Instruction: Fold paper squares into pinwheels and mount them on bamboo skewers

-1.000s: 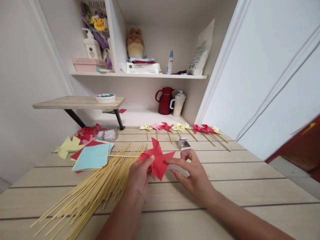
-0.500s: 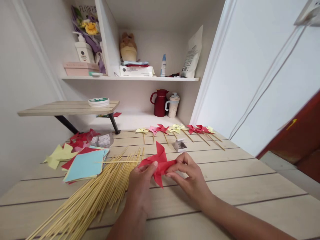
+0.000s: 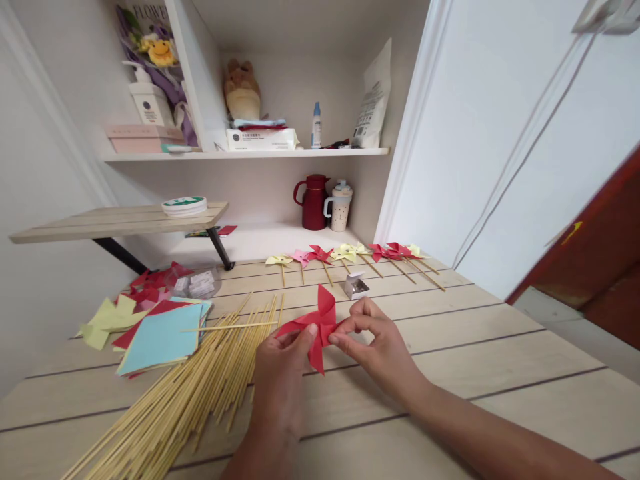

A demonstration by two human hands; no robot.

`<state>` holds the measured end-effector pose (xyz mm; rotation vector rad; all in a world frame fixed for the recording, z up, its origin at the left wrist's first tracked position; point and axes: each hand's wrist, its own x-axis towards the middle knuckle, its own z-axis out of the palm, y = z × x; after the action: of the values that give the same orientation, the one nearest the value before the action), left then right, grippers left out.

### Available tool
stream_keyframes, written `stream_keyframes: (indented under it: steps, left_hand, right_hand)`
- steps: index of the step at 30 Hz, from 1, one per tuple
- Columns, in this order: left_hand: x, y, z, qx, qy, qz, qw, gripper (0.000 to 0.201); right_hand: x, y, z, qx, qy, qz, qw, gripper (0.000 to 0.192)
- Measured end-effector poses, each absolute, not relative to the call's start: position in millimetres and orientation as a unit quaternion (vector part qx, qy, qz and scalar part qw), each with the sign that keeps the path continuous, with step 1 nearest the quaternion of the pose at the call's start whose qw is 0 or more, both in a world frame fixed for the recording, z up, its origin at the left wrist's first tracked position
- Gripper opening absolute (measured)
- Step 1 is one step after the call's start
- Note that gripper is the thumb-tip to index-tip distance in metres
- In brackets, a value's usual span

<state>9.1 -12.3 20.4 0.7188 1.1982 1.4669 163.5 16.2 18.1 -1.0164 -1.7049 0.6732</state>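
Note:
Between my two hands is a red paper pinwheel (image 3: 327,304), raised a little over the table. My left hand (image 3: 281,370) grips its left side, thumb pressed on top near the centre. With thumb and fingertips, my right hand (image 3: 383,347) pinches the right-hand blade close to the middle. A thin wooden stick (image 3: 230,327) points left from my left hand, above the other sticks; its near end is hidden, so I cannot tell whether it joins the pinwheel. Below it a large bundle of wooden sticks (image 3: 190,393) lies on the table.
Blue and red paper sheets (image 3: 163,337) and a yellow paper pinwheel shape (image 3: 107,320) lie left. Finished pinwheels on sticks (image 3: 320,254) line the table's back, behind a small open box (image 3: 357,285). A raised wooden shelf (image 3: 120,220) stands back left.
The right-hand blade is drawn inward: my right fingertips have moved closer to the pinwheel's centre. My left hand keeps its grip. The whole view has shifted slightly.

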Motion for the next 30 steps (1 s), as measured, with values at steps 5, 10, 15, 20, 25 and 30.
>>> stream_keyframes:
  steps: [5, 10, 15, 20, 25, 30]
  left_hand:
    - [11.1, -13.8, 21.1, 0.307, 0.502, 0.612, 0.529, 0.024]
    - [13.2, -15.7, 26.5, 0.297, 0.525, 0.602, 0.524, 0.022]
    - [15.8, -15.5, 30.7, 0.310, 0.516, 0.609, 0.516, 0.019]
    - [16.3, -14.6, 29.5, 0.326, 0.521, 0.611, 0.499, 0.016]
    - [16.7, -14.5, 28.0, 0.321, 0.535, 0.617, 0.480, 0.016]
    - [19.7, -15.4, 31.5, 0.316, 0.522, 0.627, 0.484, 0.012]
  right_hand:
    - [163.5, 15.4, 19.7, -0.428, -0.705, 0.275, 0.495, 0.015]
    - [163.1, 15.2, 21.5, -0.429, -0.704, 0.284, 0.490, 0.015]
    - [163.0, 16.1, 20.6, -0.433, -0.698, 0.294, 0.489, 0.016]
    - [162.9, 15.9, 20.0, -0.428, -0.694, 0.313, 0.487, 0.019]
    - [162.3, 15.5, 21.0, -0.424, -0.687, 0.320, 0.495, 0.020]
    - [162.7, 16.3, 24.7, -0.424, -0.677, 0.314, 0.513, 0.021]
